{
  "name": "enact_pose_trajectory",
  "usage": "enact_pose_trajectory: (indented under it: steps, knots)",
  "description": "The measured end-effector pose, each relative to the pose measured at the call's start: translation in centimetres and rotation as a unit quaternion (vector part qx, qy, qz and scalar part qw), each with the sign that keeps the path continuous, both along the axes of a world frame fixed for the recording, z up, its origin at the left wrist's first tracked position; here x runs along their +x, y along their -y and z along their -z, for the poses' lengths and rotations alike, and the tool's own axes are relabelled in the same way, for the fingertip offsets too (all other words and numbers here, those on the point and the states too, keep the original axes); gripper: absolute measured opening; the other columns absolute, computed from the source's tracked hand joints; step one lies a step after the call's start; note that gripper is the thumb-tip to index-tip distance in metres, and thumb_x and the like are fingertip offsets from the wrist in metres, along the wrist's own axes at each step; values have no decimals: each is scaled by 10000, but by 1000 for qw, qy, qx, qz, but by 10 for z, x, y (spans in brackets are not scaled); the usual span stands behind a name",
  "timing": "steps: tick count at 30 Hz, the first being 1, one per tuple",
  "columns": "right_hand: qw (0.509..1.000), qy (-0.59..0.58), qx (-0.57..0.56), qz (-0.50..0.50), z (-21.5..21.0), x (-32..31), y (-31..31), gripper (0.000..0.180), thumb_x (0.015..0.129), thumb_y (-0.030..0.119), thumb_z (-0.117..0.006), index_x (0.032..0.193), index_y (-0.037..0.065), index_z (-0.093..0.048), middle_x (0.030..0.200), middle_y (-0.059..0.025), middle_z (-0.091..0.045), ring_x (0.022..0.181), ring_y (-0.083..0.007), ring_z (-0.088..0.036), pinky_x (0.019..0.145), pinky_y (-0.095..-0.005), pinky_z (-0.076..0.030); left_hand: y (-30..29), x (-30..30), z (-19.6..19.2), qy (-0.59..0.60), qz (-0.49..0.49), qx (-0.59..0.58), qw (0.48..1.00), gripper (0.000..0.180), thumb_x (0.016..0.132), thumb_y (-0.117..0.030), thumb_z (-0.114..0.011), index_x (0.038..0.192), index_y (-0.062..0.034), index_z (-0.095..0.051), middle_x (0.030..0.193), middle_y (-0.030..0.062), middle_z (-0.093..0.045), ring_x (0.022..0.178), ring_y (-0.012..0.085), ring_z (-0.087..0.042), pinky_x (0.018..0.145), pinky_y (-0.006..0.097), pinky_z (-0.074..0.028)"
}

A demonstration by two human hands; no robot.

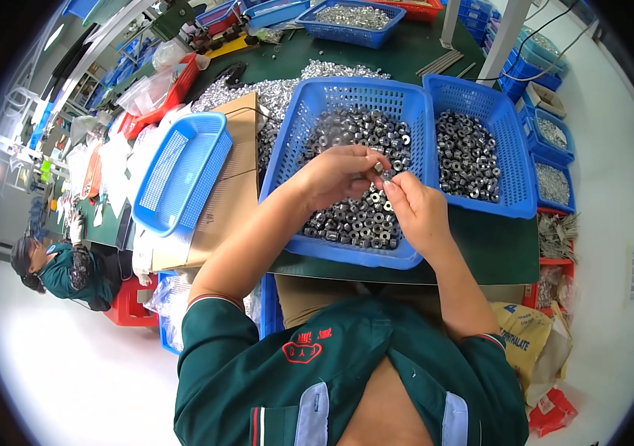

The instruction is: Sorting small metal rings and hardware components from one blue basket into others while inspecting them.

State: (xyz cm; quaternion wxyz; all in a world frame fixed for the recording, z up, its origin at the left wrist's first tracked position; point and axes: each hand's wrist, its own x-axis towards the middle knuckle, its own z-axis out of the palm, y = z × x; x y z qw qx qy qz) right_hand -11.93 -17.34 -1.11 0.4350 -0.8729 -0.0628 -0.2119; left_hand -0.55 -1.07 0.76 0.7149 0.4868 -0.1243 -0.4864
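Note:
My left hand (338,175) and my right hand (419,214) meet above a large blue plastic basket (358,258). Pinched between the fingertips of both is a small shiny metal part (380,169); the fingers cover much of it, so its exact shape is unclear. Below them, the basket holds many loose metal nuts (358,224), short rings with a hole through the middle. Close by on the right stands a second blue basket (492,206) with more nuts (468,156) of the same look.
An empty blue basket (181,175) rests on cardboard (226,215) at the left. Silvery parts (257,95) are heaped on the green table (421,56) behind. Thin rods (439,63) lie at the back right. Stacked bins (551,160) stand right. A co-worker (64,271) sits far left.

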Motion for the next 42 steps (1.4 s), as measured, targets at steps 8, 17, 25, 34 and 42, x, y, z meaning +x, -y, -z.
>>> enact_pose_trajectory:
  steps: [8, 17, 25, 34, 42]
  knots:
    - [1000, -4, -4, 2, -1, 1, 1, 168, 922, 207, -560, 836, 63, -567, 630, -125, -601, 559, -319, -601, 488, -407, -419, -1, -1, -2, 48, 9, 25, 999, 160, 935, -197, -600, 973, -47, -559, 808, 95, -645, 572, 67, -446, 488, 182, -297]
    - [1000, 22, -12, 4, 6, 2, 0, 150, 888, 167, -593, 796, 56, -556, 617, -141, -599, 536, -339, -589, 469, -419, -416, 6, -11, 2, 143, 13, 35, 989, 231, 906, -222, -661, 954, -24, -551, 765, 88, -622, 544, 47, -433, 467, 188, -291]
    - [996, 54, -64, 5, 6, 4, 3, 189, 884, 162, -607, 761, 60, -507, 568, -141, -552, 522, -355, -567, 459, -440, -402, 9, -10, 5, 129, 4, 24, 991, 241, 878, -201, -702, 924, -29, -538, 780, 71, -643, 626, 77, -552, 485, 190, -342]
    - [967, 126, -221, 31, -3, 0, -3, 135, 834, 111, -630, 761, 75, -522, 584, -71, -578, 540, -269, -582, 517, -392, -422, 6, -8, 1, 104, 8, 56, 993, 196, 890, -198, -684, 880, -45, -562, 721, 49, -621, 585, 81, -558, 472, 186, -335]
    - [989, 72, -127, 9, 6, 2, 1, 178, 904, 198, -599, 802, 72, -525, 558, -120, -545, 518, -323, -570, 465, -423, -400, -3, 0, -13, 39, -31, 43, 998, 126, 937, -157, -553, 873, -49, -552, 687, 66, -605, 504, 75, -458, 423, 208, -299]
